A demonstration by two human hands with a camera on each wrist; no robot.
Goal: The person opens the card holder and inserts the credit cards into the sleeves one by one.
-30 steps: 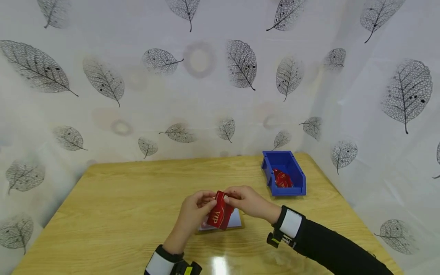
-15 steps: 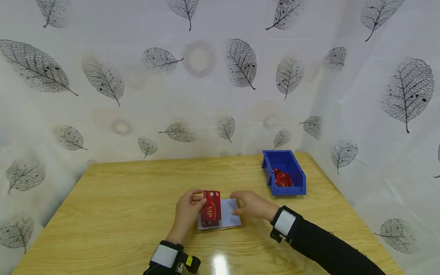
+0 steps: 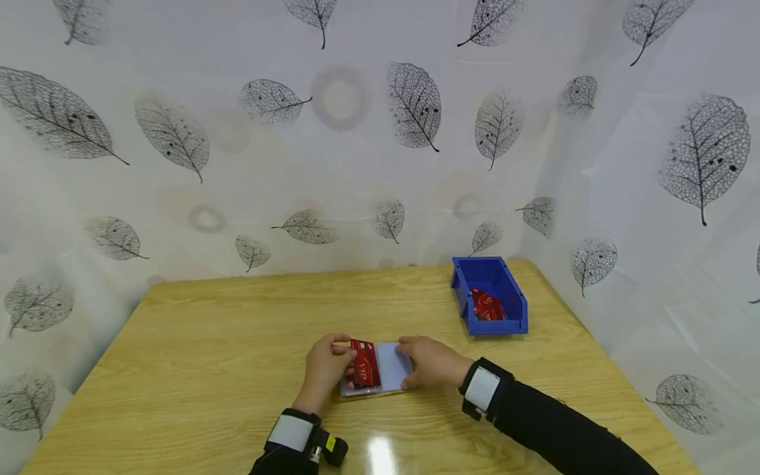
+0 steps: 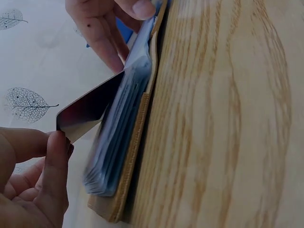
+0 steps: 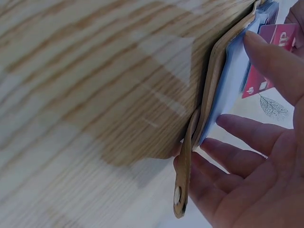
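Note:
My left hand pinches a red VIP card by its left side between thumb and fingers. Under the card lies an open card holder with a tan cover and clear plastic sleeves. In the left wrist view the card slants, its far edge meeting the top sleeves; how far it is in cannot be told. My right hand rests on the holder's right side, thumb and fingers spread and fairly straight at its edges. A strap with a metal snap sticks out beside those fingers.
A blue bin with several red cards stands at the back right of the wooden table. A white curtain with leaf prints hangs behind and along the sides.
One second ago both hands held the card above the holder. The right hand has let go and moved onto the holder's right side. The left hand has lowered the card onto the left sleeves.

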